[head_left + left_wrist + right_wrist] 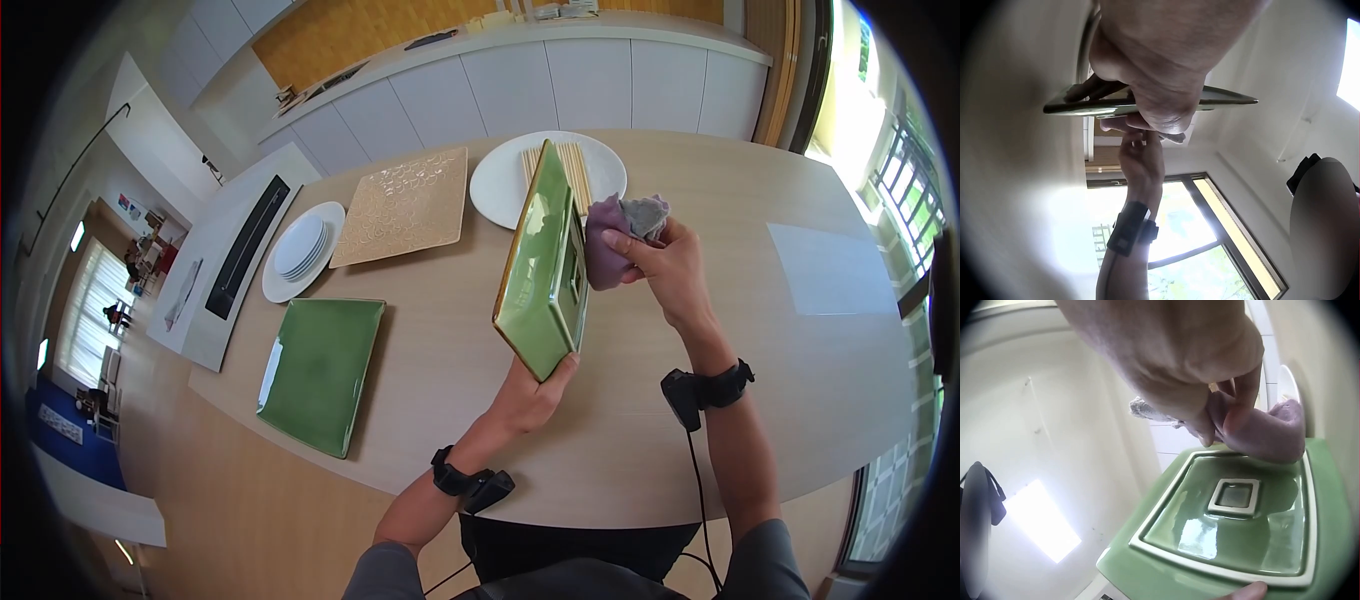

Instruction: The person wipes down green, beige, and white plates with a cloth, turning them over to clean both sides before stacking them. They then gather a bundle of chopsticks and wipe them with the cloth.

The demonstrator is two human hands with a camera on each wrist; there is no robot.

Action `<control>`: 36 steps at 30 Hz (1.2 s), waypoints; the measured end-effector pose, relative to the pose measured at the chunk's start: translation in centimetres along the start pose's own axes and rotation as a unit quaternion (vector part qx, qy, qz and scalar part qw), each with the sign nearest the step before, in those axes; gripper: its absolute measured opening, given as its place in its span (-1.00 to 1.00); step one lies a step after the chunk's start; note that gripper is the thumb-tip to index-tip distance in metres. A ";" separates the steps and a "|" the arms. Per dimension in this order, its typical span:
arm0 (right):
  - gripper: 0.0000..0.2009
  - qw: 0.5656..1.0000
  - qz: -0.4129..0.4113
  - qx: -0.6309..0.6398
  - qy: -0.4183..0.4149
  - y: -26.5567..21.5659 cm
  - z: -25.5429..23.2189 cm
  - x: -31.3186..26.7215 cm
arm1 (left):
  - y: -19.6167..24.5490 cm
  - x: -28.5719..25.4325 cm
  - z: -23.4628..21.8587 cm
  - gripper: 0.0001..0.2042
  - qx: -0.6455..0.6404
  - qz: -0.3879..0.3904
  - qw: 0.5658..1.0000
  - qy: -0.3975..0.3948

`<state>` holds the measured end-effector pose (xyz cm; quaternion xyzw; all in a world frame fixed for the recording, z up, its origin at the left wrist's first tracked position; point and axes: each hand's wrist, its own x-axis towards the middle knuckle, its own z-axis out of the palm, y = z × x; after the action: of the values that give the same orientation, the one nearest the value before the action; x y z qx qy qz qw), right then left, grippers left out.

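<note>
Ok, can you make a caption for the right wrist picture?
Right hand pinches purple cloth beside the underside of a green plate.

A tan embossed plate [405, 208] lies beside small white plates [302, 243] stacked on a larger white plate [281, 291]. Pale sticks [575, 172], probably chopsticks, rest on a white platter [497, 187]; a translucent sheet [835, 268] lies at right.

Plates [322, 375], translucent sheet [832, 268] on table [625, 440]

The person [585, 582] wears grey sleeves [760, 566] and black wrist straps [729, 384] with boxy black cameras [682, 401] and cables [697, 470]
</note>
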<state>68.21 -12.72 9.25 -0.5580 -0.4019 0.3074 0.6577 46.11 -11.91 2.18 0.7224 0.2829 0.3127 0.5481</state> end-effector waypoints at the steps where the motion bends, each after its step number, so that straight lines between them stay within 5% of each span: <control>1: -0.66 1.000 -0.001 -0.001 -0.001 0.3 -0.1 0.1 | 0.0 0.0 0.0 -0.82 -0.003 0.003 1.000 0.003; 10: -0.57 0.998 0.013 -0.063 0.024 -0.2 0.0 -0.1 | 0.8 0.3 0.1 -0.89 -0.023 0.013 1.000 0.001; 12: -0.62 0.995 -0.092 -0.045 0.019 1.1 -0.3 0.4 | 0.8 0.3 0.1 -0.89 -0.024 0.017 1.000 0.000; 19: -0.67 0.988 -0.092 -0.108 0.061 1.2 -0.2 0.2 | 1.3 0.3 0.1 -0.89 -0.026 -0.009 1.000 -0.007; 22: -0.64 0.997 -0.051 -0.046 0.039 -0.5 0.9 -0.8 | 1.0 0.3 0.1 -0.89 -0.022 0.000 1.000 -0.006; 25: -0.58 0.996 -0.030 -0.016 -0.086 -0.4 0.4 -0.5 | 0.5 0.2 -0.1 -0.88 -0.023 -0.006 1.000 -0.006; 27: -0.59 0.969 0.027 0.174 -0.172 -0.7 -0.1 -0.3 | 0.0 0.2 -0.2 -0.87 -0.027 -0.016 0.999 -0.004; 31: -0.66 0.967 0.050 0.163 -0.188 -1.4 -0.1 -0.6 | 0.0 0.2 -0.1 -0.87 -0.031 -0.004 0.999 0.006; 33: -0.70 0.979 -0.034 0.029 -0.199 -0.7 0.0 -0.6 | 0.0 0.2 -0.1 -0.87 -0.025 0.002 1.000 0.007; 36: -0.70 0.975 -0.058 -0.028 -0.211 -1.0 0.1 -0.6 | -0.1 0.3 -0.2 -0.86 -0.019 0.001 1.000 -0.009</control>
<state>67.74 -13.39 10.13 -0.4742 -0.5717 0.3680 0.5594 46.14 -11.56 2.14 0.7149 0.2713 0.3119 0.5640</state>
